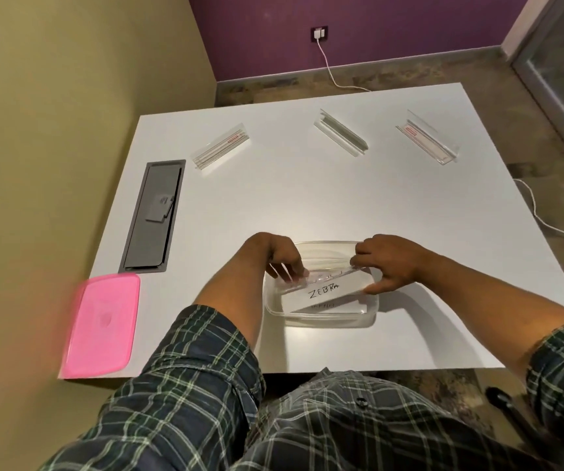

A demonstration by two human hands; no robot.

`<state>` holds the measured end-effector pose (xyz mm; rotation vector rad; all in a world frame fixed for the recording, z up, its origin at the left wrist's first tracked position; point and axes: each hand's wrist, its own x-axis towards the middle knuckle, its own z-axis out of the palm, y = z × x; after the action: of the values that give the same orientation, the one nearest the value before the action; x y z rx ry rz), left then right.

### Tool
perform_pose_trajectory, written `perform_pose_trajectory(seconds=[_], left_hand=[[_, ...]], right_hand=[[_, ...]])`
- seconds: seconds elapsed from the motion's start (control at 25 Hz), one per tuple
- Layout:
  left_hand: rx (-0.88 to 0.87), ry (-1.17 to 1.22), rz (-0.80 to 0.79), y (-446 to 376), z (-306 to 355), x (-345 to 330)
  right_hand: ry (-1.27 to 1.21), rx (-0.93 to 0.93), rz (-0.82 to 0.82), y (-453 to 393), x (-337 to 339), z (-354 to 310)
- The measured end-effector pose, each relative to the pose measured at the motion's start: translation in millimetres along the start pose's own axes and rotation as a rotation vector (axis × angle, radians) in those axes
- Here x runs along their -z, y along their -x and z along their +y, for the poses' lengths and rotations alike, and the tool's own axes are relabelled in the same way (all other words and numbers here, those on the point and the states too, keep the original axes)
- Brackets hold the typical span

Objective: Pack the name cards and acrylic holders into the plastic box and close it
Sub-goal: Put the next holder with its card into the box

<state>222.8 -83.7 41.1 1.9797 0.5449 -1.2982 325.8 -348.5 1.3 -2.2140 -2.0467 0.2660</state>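
Office meeting room: white table (307, 198) with built-in grey cable hatch (153, 215), purple wall (375, 32), glass door (559, 69)

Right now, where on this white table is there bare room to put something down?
The widest bare patch is mid-table, between the three clear acrylic holders at the far side and the clear plastic box. The near right corner is free too. It is crowded at the box, where the left hand and right hand work.

One head-worn wide-angle view looks steeply down and forward over the white table (307, 198), close above its near edge.
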Motion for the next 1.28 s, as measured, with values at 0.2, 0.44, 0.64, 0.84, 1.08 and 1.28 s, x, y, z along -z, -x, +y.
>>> perform_pose_trajectory(seconds=[0.2, 0.44, 0.64, 0.84, 1.08, 1.28], left_hand=[[-0.071, -0.156, 0.073, -6, -2, -11], [-0.018, -0.484, 0.199, -15, 2, -23], [-0.059, -0.813, 0.385, -22, -3, -36], [-0.067, -0.928, 0.400, -22, 0, -29], [-0.122, -0.994, 0.462, -20, -2, -21], [-0.143, -1.069, 0.442, -21, -2, -15]], right_hand=[[0.046, -0.023, -0.071, -8, -12, -9], [0.176, -0.009, -0.261, -20, -19, -17], [0.242, -0.011, -0.360, -30, -28, -25], [0.246, -0.033, -0.440, -34, -31, -28], [0.231, 0.013, -0.485, -37, -27, -26], [0.233, 0.097, -0.506, -38, -24, -25]])
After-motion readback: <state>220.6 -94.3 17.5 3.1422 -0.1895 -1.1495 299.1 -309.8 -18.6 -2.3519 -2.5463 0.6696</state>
